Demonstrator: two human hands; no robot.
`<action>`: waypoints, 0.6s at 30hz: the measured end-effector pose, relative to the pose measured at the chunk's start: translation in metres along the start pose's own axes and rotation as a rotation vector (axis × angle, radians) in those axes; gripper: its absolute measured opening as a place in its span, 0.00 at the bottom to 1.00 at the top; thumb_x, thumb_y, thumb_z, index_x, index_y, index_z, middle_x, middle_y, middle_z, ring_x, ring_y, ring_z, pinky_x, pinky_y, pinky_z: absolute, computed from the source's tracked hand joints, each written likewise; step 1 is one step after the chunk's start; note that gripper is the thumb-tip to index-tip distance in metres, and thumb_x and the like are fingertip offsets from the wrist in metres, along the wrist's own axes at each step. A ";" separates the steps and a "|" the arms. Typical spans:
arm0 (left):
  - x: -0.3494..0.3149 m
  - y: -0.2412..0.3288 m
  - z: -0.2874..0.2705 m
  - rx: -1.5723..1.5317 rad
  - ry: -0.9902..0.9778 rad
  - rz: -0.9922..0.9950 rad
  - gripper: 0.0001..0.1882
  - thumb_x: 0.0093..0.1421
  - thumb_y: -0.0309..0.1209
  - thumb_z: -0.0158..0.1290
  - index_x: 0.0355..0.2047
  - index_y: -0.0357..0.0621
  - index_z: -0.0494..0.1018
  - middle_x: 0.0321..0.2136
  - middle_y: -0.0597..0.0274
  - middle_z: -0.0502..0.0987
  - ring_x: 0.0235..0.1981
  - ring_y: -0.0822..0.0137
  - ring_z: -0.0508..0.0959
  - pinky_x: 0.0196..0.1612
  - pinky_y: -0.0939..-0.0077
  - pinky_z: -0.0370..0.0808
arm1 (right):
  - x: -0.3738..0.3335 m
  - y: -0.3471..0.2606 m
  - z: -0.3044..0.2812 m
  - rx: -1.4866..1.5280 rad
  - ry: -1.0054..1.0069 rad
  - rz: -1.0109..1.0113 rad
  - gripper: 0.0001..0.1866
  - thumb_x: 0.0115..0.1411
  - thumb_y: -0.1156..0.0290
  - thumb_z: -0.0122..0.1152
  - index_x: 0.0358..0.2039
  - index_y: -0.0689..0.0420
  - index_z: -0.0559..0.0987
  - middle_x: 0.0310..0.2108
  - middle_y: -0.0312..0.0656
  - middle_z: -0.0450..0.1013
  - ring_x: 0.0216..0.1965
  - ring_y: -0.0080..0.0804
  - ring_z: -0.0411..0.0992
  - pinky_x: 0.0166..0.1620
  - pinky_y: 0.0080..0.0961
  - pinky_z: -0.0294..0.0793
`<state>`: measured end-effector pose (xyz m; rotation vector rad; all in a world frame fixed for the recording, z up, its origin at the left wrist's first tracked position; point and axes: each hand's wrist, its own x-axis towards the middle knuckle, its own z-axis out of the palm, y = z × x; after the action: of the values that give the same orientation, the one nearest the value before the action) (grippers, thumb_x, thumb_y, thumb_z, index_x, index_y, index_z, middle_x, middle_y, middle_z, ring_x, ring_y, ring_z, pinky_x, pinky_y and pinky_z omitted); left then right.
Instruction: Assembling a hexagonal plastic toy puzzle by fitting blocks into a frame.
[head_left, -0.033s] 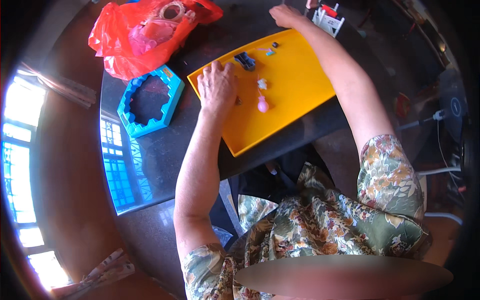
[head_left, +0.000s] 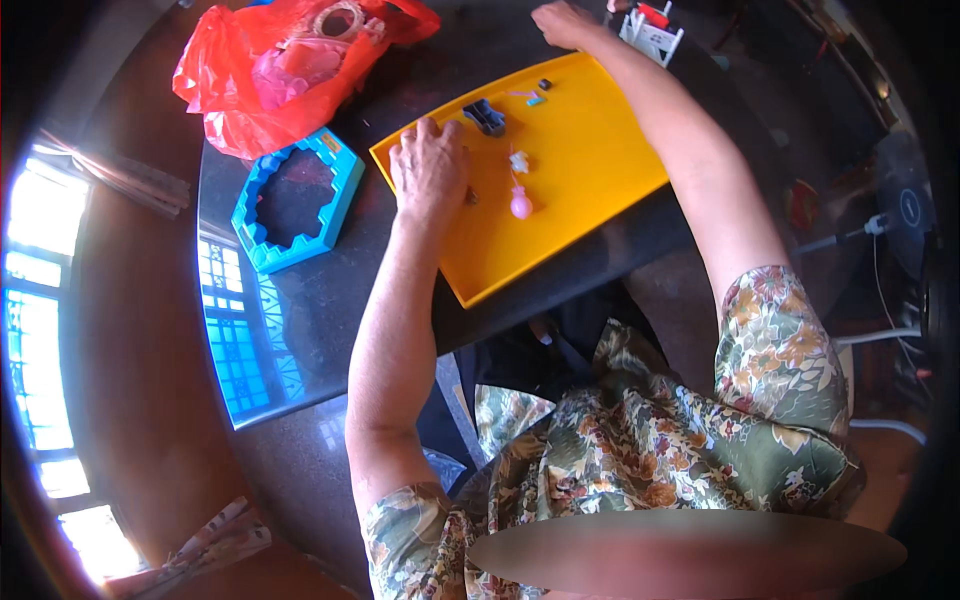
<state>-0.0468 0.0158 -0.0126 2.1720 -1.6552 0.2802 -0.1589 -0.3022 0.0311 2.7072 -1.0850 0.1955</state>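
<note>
A shallow yellow tray (head_left: 590, 150) lies on the dark tabletop. Over its far left corner is my left hand (head_left: 430, 170), fingers curled down and their tips hidden; what they hold, if anything, cannot be made out. Beside that hand sits a tiny brownish piece (head_left: 471, 197). In the tray are a dark grey molded piece (head_left: 486, 117), a small black piece (head_left: 544, 84), a small teal piece (head_left: 534, 99), a pale piece (head_left: 519, 161) and a pink bulb-shaped piece (head_left: 521, 204). Beyond the far edge, my right hand (head_left: 563, 25) is closed, its grip hidden.
A blue hexagonal frame (head_left: 347, 190) lies left of the tray. Behind it sits a red plastic bag (head_left: 230, 110) with pink things inside. A small white toy-like stand (head_left: 652, 40) with a red part is right of my right hand. The dark tabletop (head_left: 330, 330) reflects a window.
</note>
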 end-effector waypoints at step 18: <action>0.036 -0.052 0.010 -0.729 0.638 -0.143 0.05 0.58 0.24 0.53 0.34 0.45 0.77 0.30 0.56 0.80 0.33 0.56 0.80 0.37 0.65 0.76 | -0.074 -0.113 -0.032 0.943 0.364 -0.534 0.17 0.54 0.73 0.60 0.44 0.58 0.69 0.21 0.44 0.70 0.25 0.41 0.74 0.33 0.33 0.75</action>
<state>0.0125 -0.0080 -0.0174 1.4303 -1.0132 0.2416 -0.1349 -0.1655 0.0295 3.3762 -0.1085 1.3125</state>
